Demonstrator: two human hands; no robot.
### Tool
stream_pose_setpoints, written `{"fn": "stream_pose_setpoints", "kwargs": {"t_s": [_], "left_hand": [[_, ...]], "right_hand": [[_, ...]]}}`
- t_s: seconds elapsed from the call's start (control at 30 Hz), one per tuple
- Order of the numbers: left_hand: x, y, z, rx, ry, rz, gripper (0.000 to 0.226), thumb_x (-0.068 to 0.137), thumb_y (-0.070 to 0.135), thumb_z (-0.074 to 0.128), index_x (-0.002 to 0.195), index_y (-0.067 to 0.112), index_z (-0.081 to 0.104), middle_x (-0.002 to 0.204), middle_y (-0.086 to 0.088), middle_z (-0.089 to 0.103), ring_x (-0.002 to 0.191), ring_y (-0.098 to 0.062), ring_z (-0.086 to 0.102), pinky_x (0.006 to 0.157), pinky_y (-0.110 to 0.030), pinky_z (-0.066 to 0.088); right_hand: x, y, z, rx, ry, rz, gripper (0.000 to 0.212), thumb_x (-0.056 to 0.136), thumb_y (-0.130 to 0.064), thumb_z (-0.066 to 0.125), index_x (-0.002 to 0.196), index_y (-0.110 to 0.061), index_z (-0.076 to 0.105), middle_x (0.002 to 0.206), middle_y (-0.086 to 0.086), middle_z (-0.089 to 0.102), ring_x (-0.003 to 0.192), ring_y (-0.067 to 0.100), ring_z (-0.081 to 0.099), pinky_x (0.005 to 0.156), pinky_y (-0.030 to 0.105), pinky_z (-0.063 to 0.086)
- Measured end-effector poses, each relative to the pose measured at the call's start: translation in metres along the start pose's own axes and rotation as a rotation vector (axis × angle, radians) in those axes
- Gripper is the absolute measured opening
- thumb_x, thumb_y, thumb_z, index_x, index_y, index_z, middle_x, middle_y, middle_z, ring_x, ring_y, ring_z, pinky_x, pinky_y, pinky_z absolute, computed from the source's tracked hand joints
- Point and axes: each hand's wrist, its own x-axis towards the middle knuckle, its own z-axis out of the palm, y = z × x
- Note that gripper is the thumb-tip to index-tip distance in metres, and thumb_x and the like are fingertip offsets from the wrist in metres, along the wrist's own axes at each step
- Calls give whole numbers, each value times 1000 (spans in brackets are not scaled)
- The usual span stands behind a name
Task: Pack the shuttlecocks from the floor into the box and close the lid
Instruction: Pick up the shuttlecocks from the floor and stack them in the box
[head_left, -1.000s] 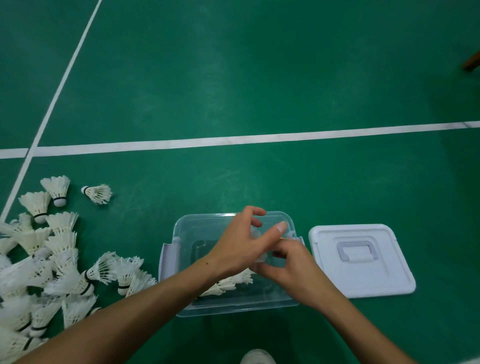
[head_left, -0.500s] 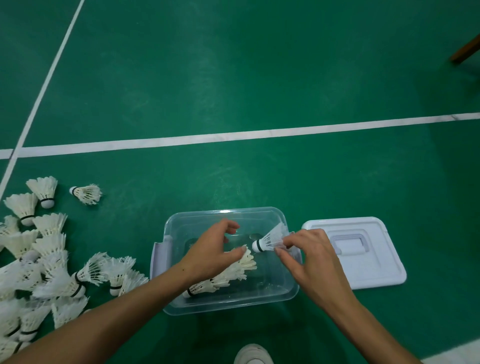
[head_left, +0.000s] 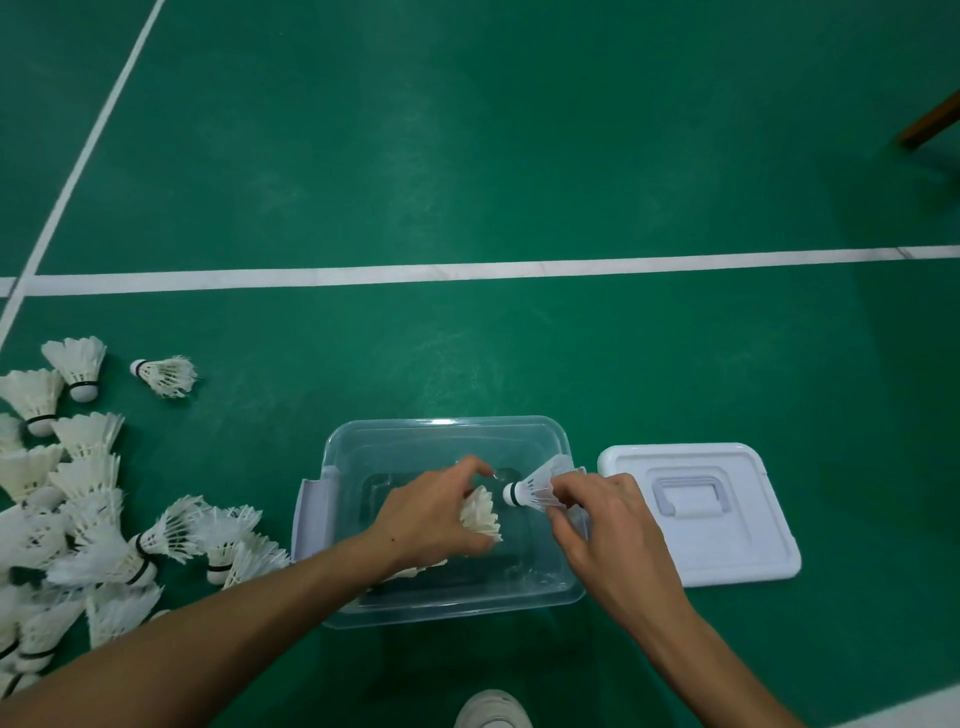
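Observation:
A clear plastic box (head_left: 447, 431) stands open on the green floor. Over it, my left hand (head_left: 426, 514) grips a stack of white shuttlecocks (head_left: 480, 514), feathers pointing right, with more of the stack hidden under my wrist. My right hand (head_left: 602, 525) pinches a single shuttlecock (head_left: 535, 486) by its feathers, cork pointing left toward the stack. The two are a small gap apart. The white lid (head_left: 727, 551) lies flat on the floor just right of the box. A pile of several loose shuttlecocks (head_left: 78, 509) lies at the left.
One shuttlecock (head_left: 163, 375) lies apart above the pile. White court lines (head_left: 467, 271) cross the floor behind the box. My shoe tip (head_left: 493, 709) shows at the bottom edge. A brown wooden leg (head_left: 930, 122) pokes in at the far right.
My hands have drawn apart over the box. The right hand now holds a single shuttlecock at the box's right rim, and the left hand has lifted the stack's feathered end.

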Motion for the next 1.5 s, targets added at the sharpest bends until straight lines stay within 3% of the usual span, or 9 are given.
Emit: {"fn": "stream_pose_setpoints", "kwargs": {"t_s": [0.17, 0.3, 0.47, 0.57, 0.7, 0.87, 1.1, 1.23, 1.5], "left_hand": [[-13, -11, -11, -149, 9, 41, 78, 73, 49, 86, 138, 49, 44, 128, 14, 62, 104, -10, 63, 92, -41, 57], [-22, -16, -10, -234, 0, 78, 72, 64, 57, 79, 130, 51, 49, 118, 14, 66, 85, -3, 62, 86, -44, 59], [-24, -18, -1, -179, 8, 128, 60, 70, 57, 77, 125, 45, 58, 119, 23, 68, 110, 0, 64, 91, -41, 58], [-19, -16, 4, -136, -25, 98, 62, 67, 59, 77, 125, 46, 57, 115, 22, 69, 103, -6, 66, 88, -42, 59], [-16, -5, 14, 5, -92, 82, 63, 75, 55, 77, 133, 50, 52, 126, 21, 67, 112, -12, 64, 92, -42, 56], [-3, 6, 27, 166, -151, 86, 64, 83, 55, 74, 141, 50, 48, 132, 9, 58, 124, -20, 57, 95, -41, 51], [10, 8, 35, 256, -217, 54, 89, 81, 66, 76, 157, 44, 33, 132, -3, 50, 122, -28, 56, 97, -47, 53], [8, 8, 37, 241, -204, 33, 93, 80, 71, 74, 152, 28, 33, 134, -3, 54, 123, -29, 58, 98, -48, 53], [-7, 3, 20, 5, -86, 83, 103, 75, 74, 76, 157, 31, 32, 152, 3, 46, 135, -19, 50, 108, -49, 49]], "right_hand": [[-2, -15, 6, 18, -127, -44, 12, 96, -28, 70, 106, -33, 66, 95, -17, 70, 92, 12, 59, 78, 38, 55], [1, -30, 18, 140, -265, -24, 17, 96, -22, 72, 109, -33, 67, 94, -18, 73, 88, 4, 67, 81, 29, 57], [6, -39, 30, 178, -313, 36, 24, 93, -13, 75, 90, -33, 62, 84, -16, 67, 79, 3, 62, 75, 25, 51], [7, -34, 21, 166, -360, 92, 17, 90, -16, 80, 103, -26, 73, 92, -11, 73, 86, 3, 68, 85, 29, 59], [8, -22, -11, 160, -262, 112, 32, 87, -21, 84, 116, -28, 73, 101, -15, 74, 94, -1, 68, 90, 25, 58], [16, -3, -42, 278, -180, 175, 22, 87, -21, 84, 105, -29, 75, 92, -16, 77, 85, -3, 72, 81, 26, 61], [26, 2, -53, 381, -143, 181, 8, 92, -28, 80, 98, -32, 77, 87, -20, 77, 82, -1, 72, 73, 15, 56], [29, 0, -50, 416, -125, 167, 8, 92, -31, 79, 100, -32, 76, 88, -18, 77, 83, 0, 71, 74, 15, 56], [30, -3, -43, 432, -129, 151, 24, 90, -28, 80, 112, -32, 71, 91, -12, 78, 84, 2, 73, 78, 23, 59]]}}
